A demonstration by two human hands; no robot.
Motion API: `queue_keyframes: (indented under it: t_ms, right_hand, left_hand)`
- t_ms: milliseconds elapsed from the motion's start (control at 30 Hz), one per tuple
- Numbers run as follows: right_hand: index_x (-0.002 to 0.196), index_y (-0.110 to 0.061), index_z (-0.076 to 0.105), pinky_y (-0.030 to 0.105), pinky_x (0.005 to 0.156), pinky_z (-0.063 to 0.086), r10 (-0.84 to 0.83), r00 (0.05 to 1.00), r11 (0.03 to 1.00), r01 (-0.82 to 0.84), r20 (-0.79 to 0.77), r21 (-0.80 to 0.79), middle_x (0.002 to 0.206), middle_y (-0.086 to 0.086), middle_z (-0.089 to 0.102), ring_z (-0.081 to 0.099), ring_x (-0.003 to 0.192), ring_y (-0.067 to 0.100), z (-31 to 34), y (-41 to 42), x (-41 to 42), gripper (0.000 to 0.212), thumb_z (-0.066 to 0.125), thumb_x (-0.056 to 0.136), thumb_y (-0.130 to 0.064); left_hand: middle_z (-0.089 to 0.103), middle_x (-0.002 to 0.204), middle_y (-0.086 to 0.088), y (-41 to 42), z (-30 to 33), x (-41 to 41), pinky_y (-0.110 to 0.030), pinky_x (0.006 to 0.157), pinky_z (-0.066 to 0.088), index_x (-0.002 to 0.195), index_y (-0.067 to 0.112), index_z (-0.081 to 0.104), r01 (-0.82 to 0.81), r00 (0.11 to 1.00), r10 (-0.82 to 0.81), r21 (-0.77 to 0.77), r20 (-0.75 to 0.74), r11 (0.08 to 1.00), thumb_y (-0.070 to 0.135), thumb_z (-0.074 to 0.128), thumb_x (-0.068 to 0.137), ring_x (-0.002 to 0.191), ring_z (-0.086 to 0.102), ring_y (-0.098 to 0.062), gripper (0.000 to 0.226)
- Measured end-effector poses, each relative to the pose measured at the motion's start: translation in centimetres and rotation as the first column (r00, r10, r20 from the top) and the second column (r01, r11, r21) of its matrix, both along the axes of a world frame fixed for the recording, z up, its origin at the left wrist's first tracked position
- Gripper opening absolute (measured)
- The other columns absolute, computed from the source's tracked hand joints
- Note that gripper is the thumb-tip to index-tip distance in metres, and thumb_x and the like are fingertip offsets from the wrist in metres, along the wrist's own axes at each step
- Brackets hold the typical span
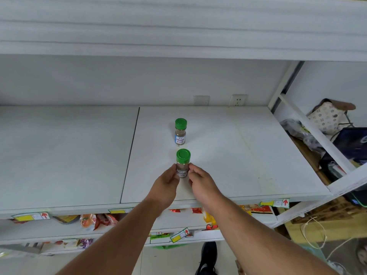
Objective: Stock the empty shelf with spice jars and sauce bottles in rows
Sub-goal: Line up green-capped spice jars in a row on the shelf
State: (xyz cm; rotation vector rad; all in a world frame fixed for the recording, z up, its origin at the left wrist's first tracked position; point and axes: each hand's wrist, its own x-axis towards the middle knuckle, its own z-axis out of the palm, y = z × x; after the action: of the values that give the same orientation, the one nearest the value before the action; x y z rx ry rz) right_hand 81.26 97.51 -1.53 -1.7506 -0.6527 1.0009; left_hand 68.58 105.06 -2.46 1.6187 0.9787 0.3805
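Head view: left hand and right hand pinch the spice jar at its body, mid-shelf; light, rigid, likely breakable.

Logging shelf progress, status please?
Left hand, right hand both pinch front spice jar. Rear spice jar standing behind. Shelf path unobstructed.

Near jar: green cap, brown spice, upright on the shelf.
Far jar: same kind, upright, directly behind, apart.
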Motion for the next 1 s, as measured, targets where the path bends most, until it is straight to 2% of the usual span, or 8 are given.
queue_keyframes:
  t_ms: [100,267,400,533,633,767,900,1000]
  right_hand:
    - [0.148,-0.027,0.054,0.031,0.114,0.043,-0.001,1.0,1.0,0.001,0.013,-0.006,0.145,-0.008,0.059,0.056,0.129,0.009,-0.4,1.7,0.7,0.046,0.045,0.104,-0.03]
    - [0.145,-0.026,0.058,0.023,0.097,0.044,0.0,1.0,1.0,0.0,-0.009,0.011,0.14,-0.003,0.063,0.057,0.11,0.007,-0.3,4.0,2.1,0.041,0.044,0.107,-0.023]
    - [0.146,-0.027,0.056,0.024,0.107,0.042,-0.001,1.0,1.0,0.001,-0.017,0.016,0.141,-0.008,0.061,0.056,0.123,0.009,0.1,5.0,2.9,0.041,0.043,0.108,-0.022]
    - [0.147,-0.026,0.055,0.023,0.106,0.039,-0.018,0.999,0.999,0.019,-0.035,0.027,0.131,-0.015,0.059,0.054,0.118,0.006,0.1,5.9,3.7,0.041,0.043,0.108,-0.021]
    - [0.138,-0.031,0.062,0.025,0.104,0.042,-0.019,1.0,0.999,0.019,-0.02,0.035,0.128,-0.013,0.064,0.057,0.113,0.006,-0.2,6.5,4.1,0.038,0.044,0.107,-0.021]
    - [0.094,-0.061,0.07,0.031,0.1,0.045,-0.007,1.0,0.997,0.006,0.012,0.075,0.108,-0.021,0.069,0.06,0.106,0.009,-0.5,7.3,4.4,0.051,0.043,0.104,-0.019]
    - [0.089,-0.065,0.069,0.031,0.095,0.046,-0.011,1.0,0.995,0.01,0.009,0.097,0.105,-0.023,0.069,0.06,0.099,0.009,-0.6,7.7,4.7,0.054,0.043,0.104,-0.02]
    - [0.093,-0.057,0.071,0.031,0.098,0.046,-0.006,1.0,0.994,0.005,0.01,0.112,0.111,-0.015,0.072,0.061,0.1,0.009,-0.9,8.0,4.8,0.047,0.044,0.103,-0.02]
  left_hand:
    - [0.062,0.137,0.013,1.5,-0.2,0.9,-0.016,0.099,0.038,0.148,0.035,0.051,-0.016,1.0,0.016,0.007,-0.005,1.0,0.02,0.044,0.106,0.128,0.054,-0.005,0.045]
    - [0.062,0.137,0.015,3.4,-0.3,2.3,-0.014,0.096,0.037,0.148,0.038,0.05,-0.046,0.999,0.046,-0.005,-0.008,0.999,0.021,0.045,0.105,0.127,0.054,-0.004,0.046]
    - [0.06,0.138,0.015,4.6,-0.2,3.2,-0.016,0.092,0.039,0.151,0.038,0.046,-0.065,0.998,0.064,-0.011,-0.02,0.998,0.022,0.044,0.105,0.125,0.055,-0.007,0.048]
    - [0.06,0.141,0.014,5.6,-0.4,4.1,-0.021,0.103,0.04,0.15,0.038,0.046,-0.056,0.998,0.056,-0.016,-0.021,0.998,0.021,0.044,0.105,0.13,0.053,-0.009,0.049]
    - [0.061,0.139,0.015,6.0,-0.5,4.5,-0.016,0.094,0.041,0.149,0.04,0.047,-0.051,0.999,0.051,-0.021,-0.015,0.998,0.021,0.043,0.104,0.126,0.055,-0.007,0.049]
    - [0.063,0.133,0.013,6.4,-0.7,4.9,-0.017,0.083,0.042,0.148,0.039,0.048,-0.059,0.998,0.059,-0.01,-0.015,0.998,0.02,0.042,0.103,0.12,0.058,-0.009,0.049]
    - [0.06,0.139,0.013,6.8,-0.7,5.2,-0.017,0.09,0.041,0.15,0.038,0.046,-0.066,0.998,0.066,-0.024,-0.016,0.998,0.022,0.042,0.103,0.125,0.056,-0.009,0.05]
    - [0.062,0.136,0.014,6.9,-0.6,5.3,-0.012,0.081,0.04,0.149,0.038,0.047,-0.068,0.998,0.068,-0.025,-0.017,0.997,0.02,0.042,0.104,0.118,0.058,-0.003,0.049]
